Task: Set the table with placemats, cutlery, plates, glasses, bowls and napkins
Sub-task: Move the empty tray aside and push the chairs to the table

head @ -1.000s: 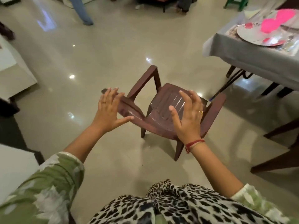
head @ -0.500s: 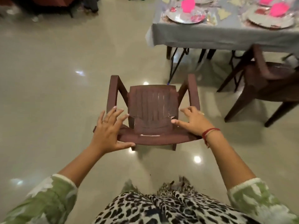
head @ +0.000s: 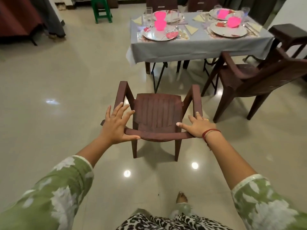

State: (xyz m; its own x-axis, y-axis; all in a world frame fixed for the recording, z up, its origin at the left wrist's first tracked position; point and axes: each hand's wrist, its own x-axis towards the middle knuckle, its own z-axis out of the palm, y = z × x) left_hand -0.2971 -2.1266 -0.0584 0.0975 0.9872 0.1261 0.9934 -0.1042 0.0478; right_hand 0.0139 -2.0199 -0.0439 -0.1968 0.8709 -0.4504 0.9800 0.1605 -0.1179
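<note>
Currently, both hands rest on the top rail of a brown plastic armchair (head: pixel 157 113) that stands upright on the tiled floor (head: pixel 49 80). The left hand (head: pixel 116 126) lies on the left corner of the rail, grip apart: fingers spread over the armrest joint, thumb stretched along the rail's near edge. The right hand (head: pixel 197 126) lies flat on the right corner, grip also apart, thumb pointing inward along the rail; a red thread bracelet (head: pixel 210 132) circles its wrist.

Beyond the grip, past the chair seat, stands the desk (head: pixel 191 48) under a grey tablecloth. It carries patterned plates (head: pixel 159 34), pink bowls (head: pixel 159 24) set on them, clear glasses (head: pixel 149 12), folded yellow napkins (head: pixel 191 29) and placemats (head: pixel 183 36); cutlery detail is too small to resolve. A second brown armchair (head: pixel 249 80) sits to the right of the right-hand grip, near the desk. A green stool (head: pixel 101 9) stands far beyond the left-hand grip.
</note>
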